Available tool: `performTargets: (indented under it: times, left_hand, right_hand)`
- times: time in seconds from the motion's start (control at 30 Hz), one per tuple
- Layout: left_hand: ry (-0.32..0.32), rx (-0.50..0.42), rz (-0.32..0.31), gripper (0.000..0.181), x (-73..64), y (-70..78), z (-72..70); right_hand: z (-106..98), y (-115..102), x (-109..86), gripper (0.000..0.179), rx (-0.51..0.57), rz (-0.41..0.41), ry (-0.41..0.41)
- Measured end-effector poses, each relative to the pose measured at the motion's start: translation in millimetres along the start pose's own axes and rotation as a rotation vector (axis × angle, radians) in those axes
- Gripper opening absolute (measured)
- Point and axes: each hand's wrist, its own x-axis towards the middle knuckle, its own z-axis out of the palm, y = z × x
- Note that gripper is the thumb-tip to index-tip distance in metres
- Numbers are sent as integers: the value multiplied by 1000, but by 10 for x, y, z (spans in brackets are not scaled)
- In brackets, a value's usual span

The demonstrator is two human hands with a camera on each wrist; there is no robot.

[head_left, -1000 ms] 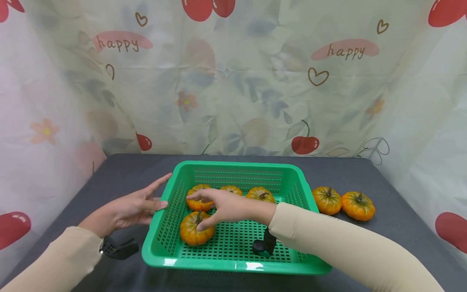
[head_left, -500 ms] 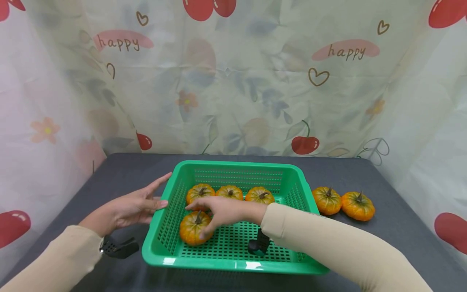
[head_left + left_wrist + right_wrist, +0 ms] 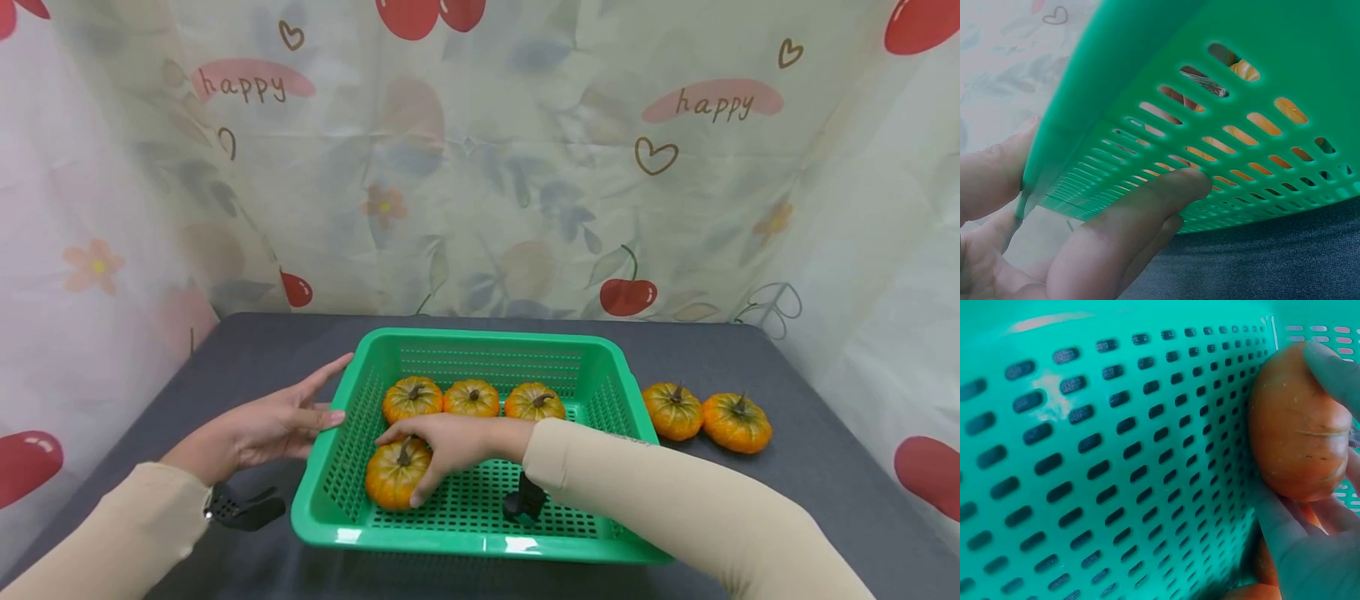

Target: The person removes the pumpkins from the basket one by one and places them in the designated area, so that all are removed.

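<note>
My right hand (image 3: 450,446) grips a small orange pumpkin (image 3: 395,477) at the left front inside the green basket (image 3: 480,546). In the right wrist view, thumb and fingers lie around the pumpkin (image 3: 1300,425), close to the basket wall. My left hand (image 3: 273,425) is at the basket's left side with its fingers extended, touching the rim. The left wrist view has a finger (image 3: 1147,212) against the perforated outer wall. Behind the gripped pumpkin, a left pumpkin (image 3: 412,400), a middle pumpkin (image 3: 472,398) and a right pumpkin (image 3: 535,402) form a row.
Two more pumpkins stand on the dark table (image 3: 300,350) right of the basket: a nearer-in pumpkin (image 3: 672,412) and an outer pumpkin (image 3: 737,423). A printed curtain (image 3: 480,167) encloses the table's back and sides. The right sleeve (image 3: 660,483) crosses over the basket's right front.
My right hand has come down and slightly left onto the front pumpkin and taken hold of it. That pumpkin has shifted slightly toward the front. The left hand has stayed put.
</note>
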Motion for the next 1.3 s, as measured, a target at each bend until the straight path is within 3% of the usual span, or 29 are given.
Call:
performTargets:
  times: [0.73, 1.3]
  left_hand:
    - [-11, 2, 10, 92, -3, -3, 0]
    - [-26, -7, 12, 90, -3, 2, -7]
  right_hand:
    - [-64, 11, -58, 74, -8, -17, -17]
    - [-327, -140, -234, 74, 10, -10, -3]
